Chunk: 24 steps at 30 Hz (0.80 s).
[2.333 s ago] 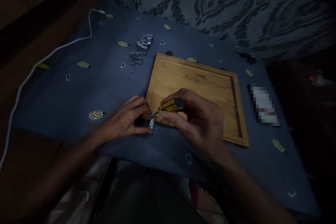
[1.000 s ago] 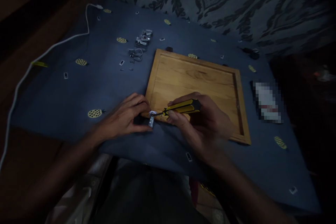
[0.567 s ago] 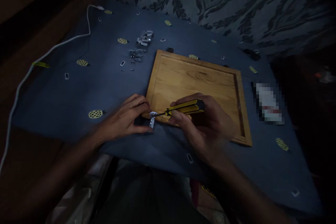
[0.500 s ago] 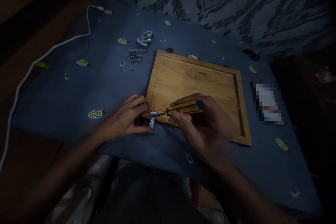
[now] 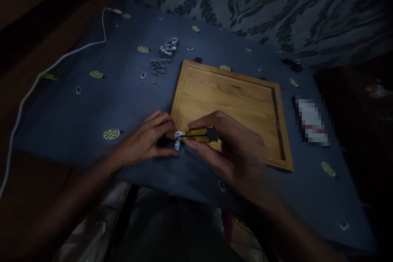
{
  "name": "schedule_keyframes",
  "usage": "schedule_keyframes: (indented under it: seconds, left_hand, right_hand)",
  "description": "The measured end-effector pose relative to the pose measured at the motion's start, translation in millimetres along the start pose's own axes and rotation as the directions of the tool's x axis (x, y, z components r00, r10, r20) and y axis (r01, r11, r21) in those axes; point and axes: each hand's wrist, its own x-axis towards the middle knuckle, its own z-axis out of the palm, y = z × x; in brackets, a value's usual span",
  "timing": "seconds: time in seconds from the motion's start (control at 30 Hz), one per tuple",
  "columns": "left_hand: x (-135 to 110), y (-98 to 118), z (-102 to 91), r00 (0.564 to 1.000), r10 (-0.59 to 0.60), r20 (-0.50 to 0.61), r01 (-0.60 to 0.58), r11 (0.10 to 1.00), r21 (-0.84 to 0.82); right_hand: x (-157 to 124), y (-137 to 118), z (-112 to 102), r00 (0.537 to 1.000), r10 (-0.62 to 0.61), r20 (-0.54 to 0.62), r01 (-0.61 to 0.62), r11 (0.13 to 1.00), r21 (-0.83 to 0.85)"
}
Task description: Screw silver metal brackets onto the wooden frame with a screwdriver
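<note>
R hand [image 5: 239, 151] grips driver [image 5: 198, 133], tip at hinge [image 5: 177, 142] on panel [image 5: 227, 100], near L corner; L hand [image 5: 155, 136] beside hinge, can't tell if gripping. Panel prob. stiff, heavyish; best held by rim [image 5: 283, 131].

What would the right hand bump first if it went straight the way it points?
Probably the metal piece: the screwdriver in the right hand points at it, though depth is hard to judge.
</note>
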Motion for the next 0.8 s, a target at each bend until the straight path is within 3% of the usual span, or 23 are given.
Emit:
schedule_keyframes:
  seconds: [0.2,0.4,0.5,0.6,0.7,0.8]
  left_hand:
    - [0,-1,0.3,1.000,-0.006,0.011,0.006,1.000,-0.011]
    - [-1,0,-0.2,1.000,0.022,-0.005,-0.022,1.000,-0.011]
    - [0,0,-0.8,1.000,0.010,0.012,-0.010,1.000,-0.018]
    - [0,0,-0.4,0.999,-0.016,0.030,0.016,1.000,-0.016]
    - [0,-1,0.7,1.000,-0.014,0.024,0.014,1.000,-0.008]
    - [-1,-2,1.6,1.000,0.007,0.012,-0.007,1.000,0.004]
  right_hand:
    - [3,3,-8,0.995,-0.020,0.095,0.017,0.999,0.034]
    - [6,3,-7,0.995,-0.022,0.101,0.016,0.998,0.055]
    - [5,6,0,0.999,0.047,0.010,-0.047,0.998,0.045]
    - [1,8,7,0.979,0.191,-0.072,-0.183,0.978,0.101]
    - [-2,8,10,0.958,0.276,-0.079,-0.257,0.947,0.192]
    - [-2,5,7,0.965,0.261,-0.036,-0.248,0.945,0.215]
